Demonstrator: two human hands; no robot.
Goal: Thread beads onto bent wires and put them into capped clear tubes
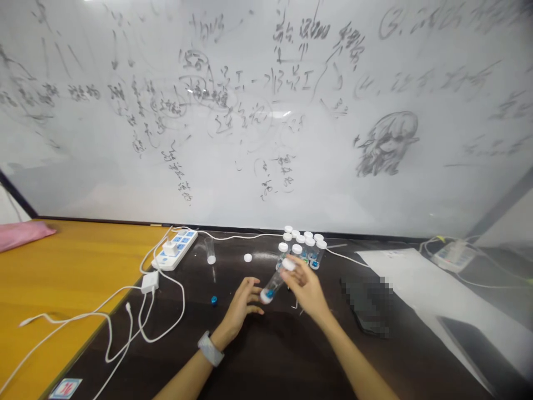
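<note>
In my right hand (306, 289) is a clear tube (275, 282) with a white cap, its fingers closed around the capped end. The tube tilts down to the left, and a small blue object shows inside near its white lower end. My left hand (240, 306) is open beside that lower end, fingers apart; whether a fingertip touches the tube I cannot tell. Just behind the right hand stands a group of several white-capped clear tubes (308, 242), some with blue pieces inside. Left of my left hand lies a small blue piece (214, 300).
Further back are another clear tube (210, 250) and a loose white cap (248, 258). A power strip (177, 250) and white cables (110, 316) spread over the left side. To the right lie a dark, blurred-out object (366, 304), white paper (412, 289) and a phone-like slab (478, 350).
</note>
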